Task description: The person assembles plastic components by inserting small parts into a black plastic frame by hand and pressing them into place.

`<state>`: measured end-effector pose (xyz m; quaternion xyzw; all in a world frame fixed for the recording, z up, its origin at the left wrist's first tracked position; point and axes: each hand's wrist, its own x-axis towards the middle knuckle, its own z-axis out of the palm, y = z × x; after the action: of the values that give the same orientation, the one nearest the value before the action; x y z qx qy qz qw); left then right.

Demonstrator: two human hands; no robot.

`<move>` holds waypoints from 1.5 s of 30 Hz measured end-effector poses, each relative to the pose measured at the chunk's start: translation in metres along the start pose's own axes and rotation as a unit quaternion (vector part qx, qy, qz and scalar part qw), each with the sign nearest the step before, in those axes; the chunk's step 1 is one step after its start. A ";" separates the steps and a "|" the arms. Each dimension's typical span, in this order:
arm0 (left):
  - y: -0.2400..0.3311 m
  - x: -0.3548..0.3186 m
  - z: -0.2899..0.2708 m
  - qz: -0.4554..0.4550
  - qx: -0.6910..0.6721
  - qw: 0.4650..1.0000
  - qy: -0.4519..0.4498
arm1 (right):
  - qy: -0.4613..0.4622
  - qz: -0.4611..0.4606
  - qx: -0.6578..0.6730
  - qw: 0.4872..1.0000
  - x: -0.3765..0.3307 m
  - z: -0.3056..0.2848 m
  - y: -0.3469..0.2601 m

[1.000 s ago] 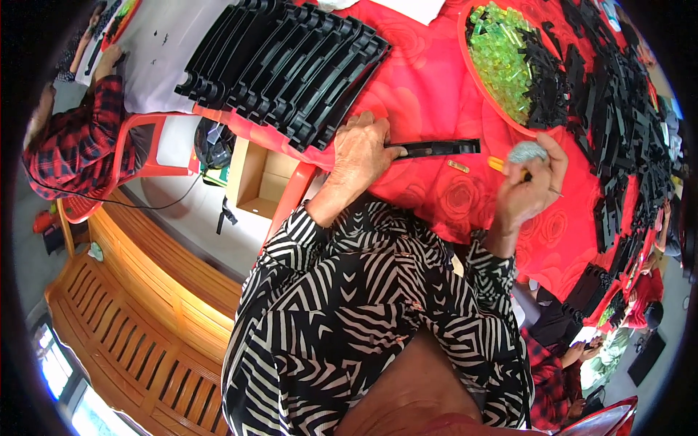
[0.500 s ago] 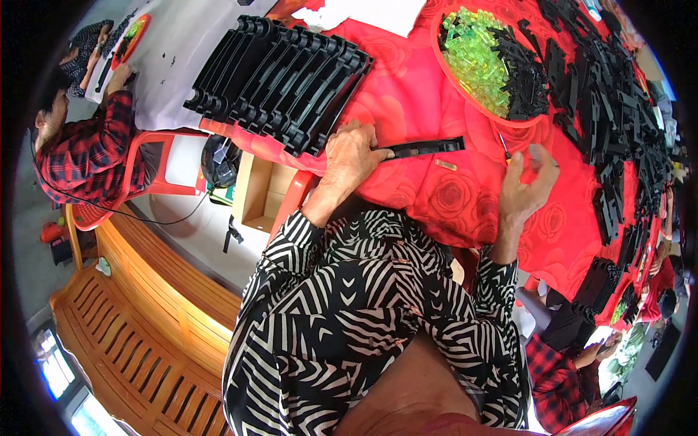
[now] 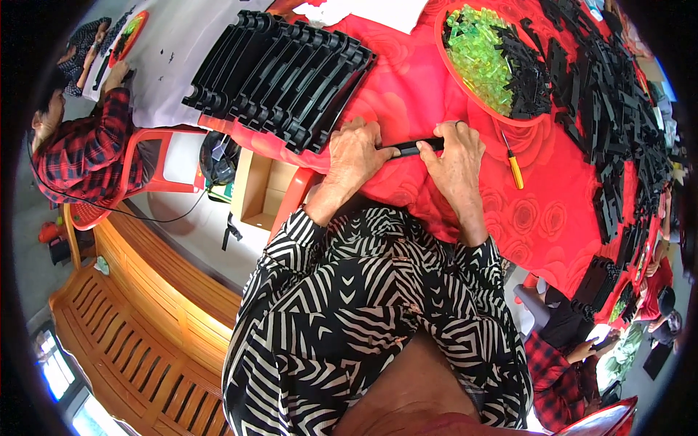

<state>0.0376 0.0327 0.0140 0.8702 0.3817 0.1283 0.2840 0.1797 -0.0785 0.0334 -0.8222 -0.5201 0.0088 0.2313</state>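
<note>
Between my two hands is a narrow black plastic strip [image 3: 413, 147], held level just above the red cloth. My left hand [image 3: 354, 154] pinches its left end, and my right hand [image 3: 455, 158] closes on its right end, hiding that part. To the right of my right hand lies a screwdriver [image 3: 515, 168] with a yellow handle, its tip pointing at a round tray [image 3: 465, 86] with an orange rim. Clear yellow-green pieces [image 3: 476, 54] fill the tray's left side; small black parts [image 3: 529, 87] fill its right. Left of my hands stands a row of black plastic strips [image 3: 280, 76].
A large heap of loose black parts [image 3: 596, 94] covers the table's right side. At the left are a wooden bench [image 3: 138, 327], an open wooden drawer or box [image 3: 262, 189] and a person in a checked shirt [image 3: 87, 149] on a red chair. More people sit at the far right.
My right hand has left the screwdriver and moved left onto the strip's right end. The small brass-coloured piece seen on the cloth before is now out of sight. My left hand keeps its hold.
</note>
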 end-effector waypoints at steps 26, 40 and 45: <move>0.009 0.005 -0.013 0.024 -0.097 0.989 -0.112 | -0.108 0.048 -0.007 0.993 0.014 -0.007 0.004; 0.013 0.007 0.005 0.085 0.006 0.994 -0.065 | 0.124 0.052 0.189 0.973 -0.003 -0.017 0.035; 0.012 0.002 0.013 0.091 0.034 0.994 -0.051 | 0.064 0.060 0.168 0.982 -0.016 0.001 0.043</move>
<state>0.0515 0.0224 0.0103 0.9159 0.2901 0.0962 0.2602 0.2090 -0.1073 0.0121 -0.8000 -0.4454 0.0576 0.3979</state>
